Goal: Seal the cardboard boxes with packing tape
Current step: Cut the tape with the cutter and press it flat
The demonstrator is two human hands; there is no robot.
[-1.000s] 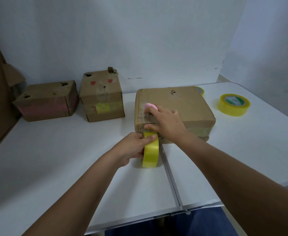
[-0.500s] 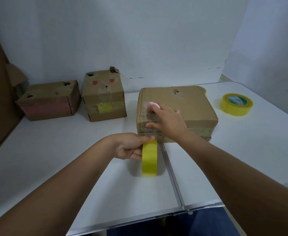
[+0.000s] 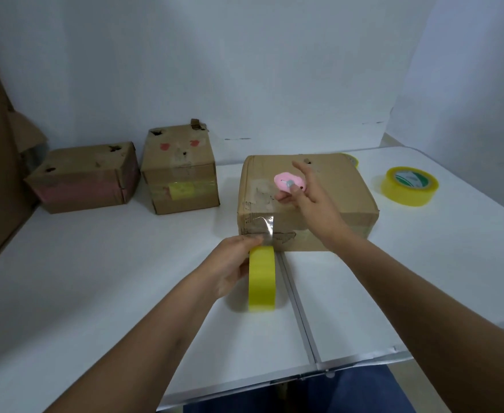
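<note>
Behind the box (image 3: 334, 186), a tape roll (image 3: 352, 158) peeks; left hand (image 3: 230, 263) grips yellow tape (image 3: 262, 278), right hand (image 3: 313, 201) pinches pink cutter (image 3: 289, 181).

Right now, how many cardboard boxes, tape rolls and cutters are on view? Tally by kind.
Closed cardboard boxes: 3
Tape rolls: 3
Pink cutter: 1
Total: 7
</note>
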